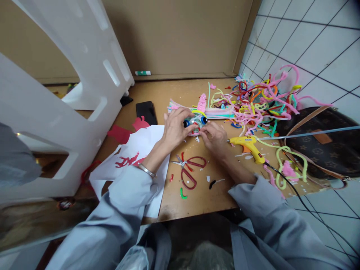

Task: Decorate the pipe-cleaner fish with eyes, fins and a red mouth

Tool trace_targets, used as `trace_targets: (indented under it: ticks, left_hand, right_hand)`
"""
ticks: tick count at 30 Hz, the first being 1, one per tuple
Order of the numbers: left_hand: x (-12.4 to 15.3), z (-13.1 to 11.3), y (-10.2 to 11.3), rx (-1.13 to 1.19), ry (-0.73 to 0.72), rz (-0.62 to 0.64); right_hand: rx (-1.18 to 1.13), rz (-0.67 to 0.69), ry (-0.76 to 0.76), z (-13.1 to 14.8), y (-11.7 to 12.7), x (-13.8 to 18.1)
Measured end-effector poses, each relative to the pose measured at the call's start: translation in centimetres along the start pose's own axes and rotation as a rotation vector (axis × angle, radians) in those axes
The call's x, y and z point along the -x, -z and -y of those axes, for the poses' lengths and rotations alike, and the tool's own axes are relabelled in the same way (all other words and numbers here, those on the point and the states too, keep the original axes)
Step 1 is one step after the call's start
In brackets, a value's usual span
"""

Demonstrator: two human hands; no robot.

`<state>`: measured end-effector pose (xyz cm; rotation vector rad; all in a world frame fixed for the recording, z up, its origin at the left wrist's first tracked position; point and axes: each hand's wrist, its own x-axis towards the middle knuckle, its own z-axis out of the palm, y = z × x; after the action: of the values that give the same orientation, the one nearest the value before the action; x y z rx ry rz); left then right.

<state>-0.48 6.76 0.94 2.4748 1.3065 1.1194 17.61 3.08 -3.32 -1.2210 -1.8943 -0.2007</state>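
Note:
My left hand (176, 126) grips a small craft figure (196, 120) made of coloured pipe cleaners, with two blue bead eyes, held just above the brown board (197, 195). My right hand (215, 137) pinches the figure's lower right side with its fingertips. A pink fuzzy piece (201, 102) sticks up behind the figure. Red-handled scissors (189, 168) lie open on the board just in front of my hands. A yellow glue gun (249, 146) lies to the right of my right hand, its nozzle pointing toward it.
A tangled heap of coloured pipe cleaners (261, 101) fills the far right. A brown patterned bag (320, 146) sits at the right edge. White paper with red cut-outs (135, 157), a black phone (146, 111) and a white plastic frame (56, 112) lie left.

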Motion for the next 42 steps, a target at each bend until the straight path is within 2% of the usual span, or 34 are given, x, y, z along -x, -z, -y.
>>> trace_targets:
  ticks: [7,10,14,23,33,37,42]
  left_hand:
    - [-0.1,-0.1,0.0,-0.020,-0.009,0.007]
    - [-0.1,-0.2,0.1,-0.028,0.001,0.013]
    - [-0.2,-0.2,0.1,-0.017,0.010,0.009]
    - [-0.3,-0.2,0.1,0.012,0.015,0.023]
    - [-0.3,-0.3,0.1,-0.013,0.026,0.020]
    - [-0.2,-0.2,0.0,-0.009,0.013,0.010]
    - [-0.2,0.3,-0.1,-0.007,-0.005,0.011]
  right_hand:
    - [0.108,0.017,0.297,-0.2,0.4,-0.2]
    - [0.087,0.042,0.363,-0.8,0.4,-0.3]
    - [0.064,0.102,0.394,-1.4,0.3,-0.4]
    - [0.139,0.119,0.446,-1.4,0.5,-0.6]
    - [0.197,-0.023,0.555,-1.1,0.4,-0.7]
    - [0.168,-0.002,0.554,-1.0,0.4,-0.7]
    - [0.240,0.058,0.522,-0.8,0.6,-0.5]
